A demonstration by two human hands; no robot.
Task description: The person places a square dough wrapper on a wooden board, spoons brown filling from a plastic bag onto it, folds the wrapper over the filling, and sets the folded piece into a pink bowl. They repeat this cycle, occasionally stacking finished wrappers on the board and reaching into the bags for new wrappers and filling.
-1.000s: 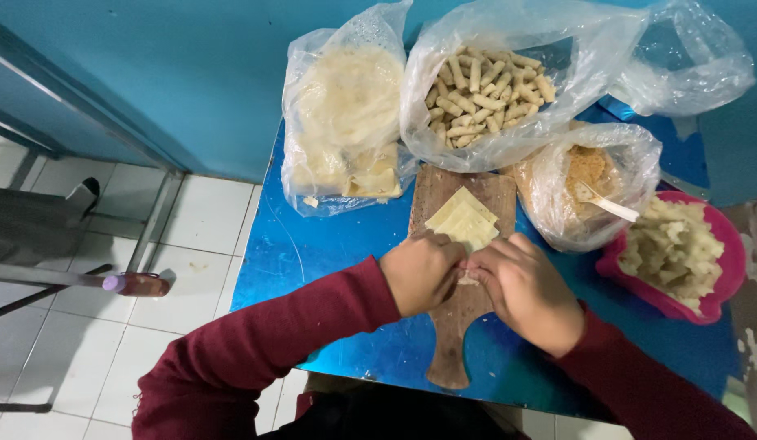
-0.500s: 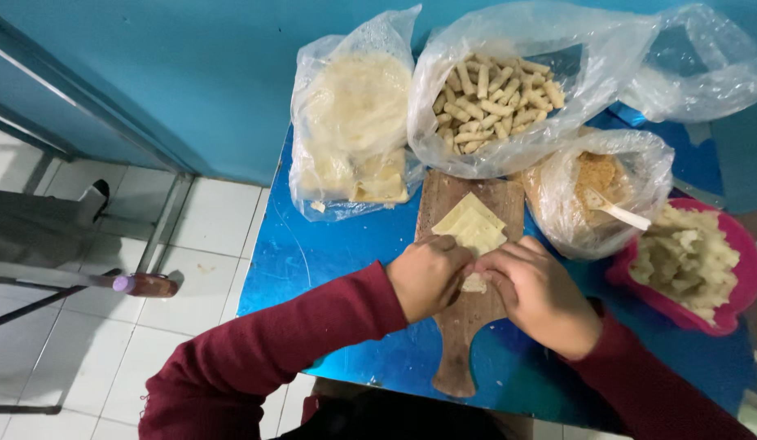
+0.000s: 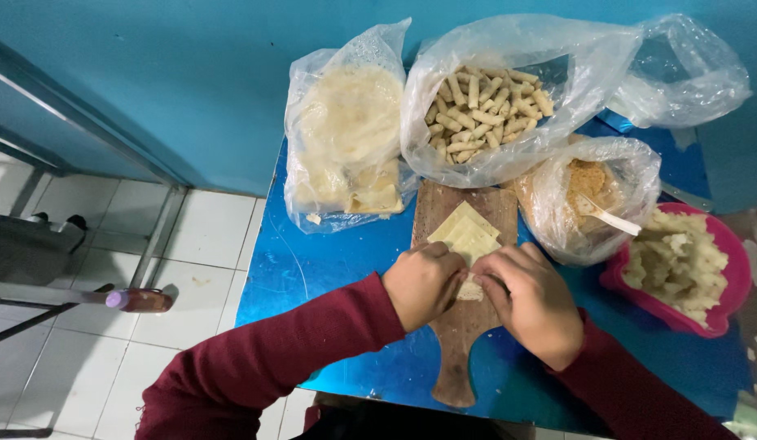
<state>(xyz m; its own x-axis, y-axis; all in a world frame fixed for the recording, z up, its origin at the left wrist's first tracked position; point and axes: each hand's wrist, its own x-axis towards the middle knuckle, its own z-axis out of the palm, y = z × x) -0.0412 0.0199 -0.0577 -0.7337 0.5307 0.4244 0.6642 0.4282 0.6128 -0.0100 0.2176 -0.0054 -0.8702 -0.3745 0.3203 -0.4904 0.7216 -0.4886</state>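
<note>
Two hands, left hand (image 3: 423, 285) and right hand (image 3: 530, 300), close together, fingers pinched on a pale pastry wrapper (image 3: 466, 238) atop a wooden cutting board (image 3: 462, 342), blue table (image 3: 313, 261).

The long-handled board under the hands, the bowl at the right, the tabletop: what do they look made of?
The board looks like wood: brown, matte, with lengthwise grain. The bowl seems to be plastic: uniform bright pink, thin smooth rim. The tabletop is glossy blue with soft reflections, either painted metal or laminate; the view does not settle which.
</note>
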